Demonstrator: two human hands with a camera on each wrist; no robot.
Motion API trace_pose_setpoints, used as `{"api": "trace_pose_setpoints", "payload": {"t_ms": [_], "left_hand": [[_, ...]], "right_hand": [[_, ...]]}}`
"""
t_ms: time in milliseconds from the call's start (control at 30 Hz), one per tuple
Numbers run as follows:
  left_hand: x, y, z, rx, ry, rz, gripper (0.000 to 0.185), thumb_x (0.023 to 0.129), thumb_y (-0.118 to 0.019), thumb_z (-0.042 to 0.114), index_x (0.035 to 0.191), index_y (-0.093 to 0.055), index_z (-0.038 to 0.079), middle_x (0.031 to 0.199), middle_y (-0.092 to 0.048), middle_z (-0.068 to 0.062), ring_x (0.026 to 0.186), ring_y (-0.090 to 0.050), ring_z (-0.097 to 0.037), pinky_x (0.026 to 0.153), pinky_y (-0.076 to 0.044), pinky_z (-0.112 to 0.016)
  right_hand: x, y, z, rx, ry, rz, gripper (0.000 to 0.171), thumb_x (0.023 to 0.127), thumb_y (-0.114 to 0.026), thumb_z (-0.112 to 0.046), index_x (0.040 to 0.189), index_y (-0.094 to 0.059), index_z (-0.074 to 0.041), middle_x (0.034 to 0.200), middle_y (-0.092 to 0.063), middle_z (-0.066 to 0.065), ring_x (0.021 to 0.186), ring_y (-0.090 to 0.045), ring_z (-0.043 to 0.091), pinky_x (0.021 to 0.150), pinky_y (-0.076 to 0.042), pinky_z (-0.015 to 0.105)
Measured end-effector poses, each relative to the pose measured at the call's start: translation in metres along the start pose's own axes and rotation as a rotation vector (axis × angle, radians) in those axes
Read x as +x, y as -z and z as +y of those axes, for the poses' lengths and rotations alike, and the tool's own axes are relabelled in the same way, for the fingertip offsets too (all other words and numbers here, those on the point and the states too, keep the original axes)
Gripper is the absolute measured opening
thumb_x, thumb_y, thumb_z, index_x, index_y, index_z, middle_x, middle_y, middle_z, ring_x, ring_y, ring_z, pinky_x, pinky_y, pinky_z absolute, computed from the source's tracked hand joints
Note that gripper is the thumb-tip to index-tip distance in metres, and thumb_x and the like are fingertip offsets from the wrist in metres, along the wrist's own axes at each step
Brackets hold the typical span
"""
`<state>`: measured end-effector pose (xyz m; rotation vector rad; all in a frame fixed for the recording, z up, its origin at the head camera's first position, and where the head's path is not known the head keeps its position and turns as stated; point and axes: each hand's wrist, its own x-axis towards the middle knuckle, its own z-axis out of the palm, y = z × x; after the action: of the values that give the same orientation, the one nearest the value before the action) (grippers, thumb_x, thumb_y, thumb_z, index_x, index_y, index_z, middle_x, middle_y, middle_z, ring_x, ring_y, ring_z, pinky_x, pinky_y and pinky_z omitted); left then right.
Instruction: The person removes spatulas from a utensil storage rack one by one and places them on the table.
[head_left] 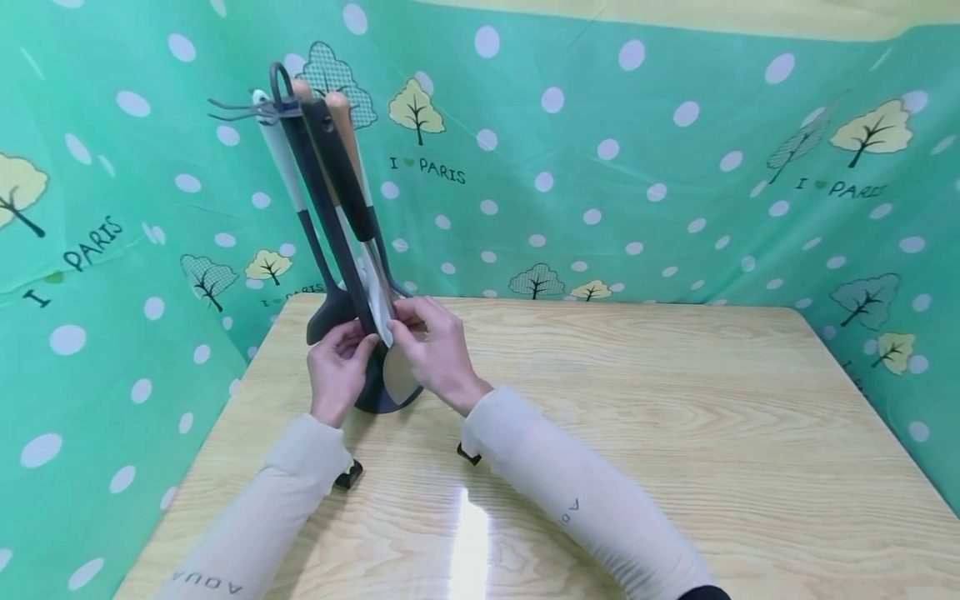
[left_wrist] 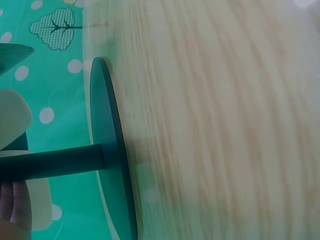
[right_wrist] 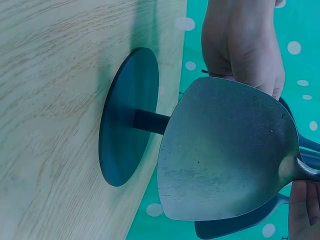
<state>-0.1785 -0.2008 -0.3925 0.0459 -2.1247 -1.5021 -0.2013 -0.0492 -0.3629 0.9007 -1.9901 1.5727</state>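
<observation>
At the table's far left, the right hand point(head_left: 438, 350) pinches the neck of the metal spatula point(right_wrist: 225, 150) hanging on the utensil rack point(head_left: 330, 208) while the left hand point(head_left: 337, 367) grips its post, so unhooking it likely needs a steady lift.

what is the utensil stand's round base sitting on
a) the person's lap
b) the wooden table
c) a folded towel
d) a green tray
b: in the right wrist view the dark round base lies flat on the light wooden table, with its post rising behind the metal spatula that hangs from the stand.
</observation>
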Motion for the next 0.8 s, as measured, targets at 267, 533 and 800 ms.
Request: {"api": "trace_pose_setpoints", "payload": {"t_ms": [267, 533, 800], "left_hand": [[-0.003, -0.004, 0.001, -0.032, -0.021, -0.008, 0.023, 0.085, -0.07, 0.001, 0.104, -0.065, -0.01, 0.098, -0.068, -0.024, 0.086, -0.065, -0.028, 0.077, -0.054, -0.02], [-0.004, -0.01, 0.0, -0.052, -0.042, -0.018, 0.022, 0.085, -0.07, 0.0, 0.104, -0.066, -0.01, 0.098, -0.068, -0.024, 0.085, -0.065, -0.025, 0.077, -0.054, -0.019], [-0.008, -0.016, 0.002, -0.059, -0.045, -0.026, 0.021, 0.085, -0.071, 0.001, 0.103, -0.066, -0.009, 0.097, -0.068, -0.024, 0.083, -0.066, -0.021, 0.075, -0.054, -0.019]], "right_hand": [[-0.004, 0.004, 0.001, 0.009, -0.01, 0.008, 0.014, 0.089, -0.064, 0.0, 0.103, -0.066, 0.001, 0.096, -0.065, 0.008, 0.085, -0.061, 0.013, 0.078, -0.052, 0.019], [-0.005, 0.018, -0.025, 0.012, 0.031, 0.033, 0.014, 0.086, -0.064, 0.01, 0.1, -0.064, 0.009, 0.091, -0.064, 0.018, 0.081, -0.063, 0.025, 0.075, -0.055, 0.026], [-0.007, 0.029, -0.04, 0.009, 0.023, 0.044, 0.014, 0.084, -0.064, 0.014, 0.098, -0.063, 0.012, 0.089, -0.064, 0.021, 0.079, -0.063, 0.028, 0.074, -0.056, 0.029]]}}
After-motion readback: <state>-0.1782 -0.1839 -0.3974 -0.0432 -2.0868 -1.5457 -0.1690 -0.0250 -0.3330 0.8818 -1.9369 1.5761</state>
